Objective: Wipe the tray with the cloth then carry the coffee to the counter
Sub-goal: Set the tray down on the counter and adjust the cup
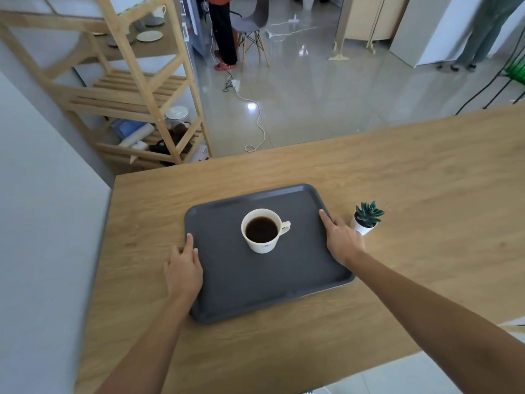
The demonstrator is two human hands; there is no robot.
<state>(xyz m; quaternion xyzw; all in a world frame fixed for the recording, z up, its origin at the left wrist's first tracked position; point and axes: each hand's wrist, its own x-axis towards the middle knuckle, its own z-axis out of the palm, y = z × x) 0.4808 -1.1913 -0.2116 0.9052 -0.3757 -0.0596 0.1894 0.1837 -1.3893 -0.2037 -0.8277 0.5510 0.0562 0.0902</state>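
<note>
A dark grey tray [255,285] lies on the wooden table [426,194]. A white cup of black coffee [262,231] stands upright near the tray's middle, handle pointing right. My left hand [184,268] rests on the tray's left rim, fingers lying along the edge. My right hand [342,241] is on the right rim, with the thumb on top of the edge. Both hands touch the tray, which sits flat on the table. No cloth is in view.
A small potted succulent [366,218] stands just right of my right hand. A wooden shelf rack [136,89] with plates and clutter stands beyond the table's left corner. Cables [257,115] trail across the glossy floor. Two persons stand far back.
</note>
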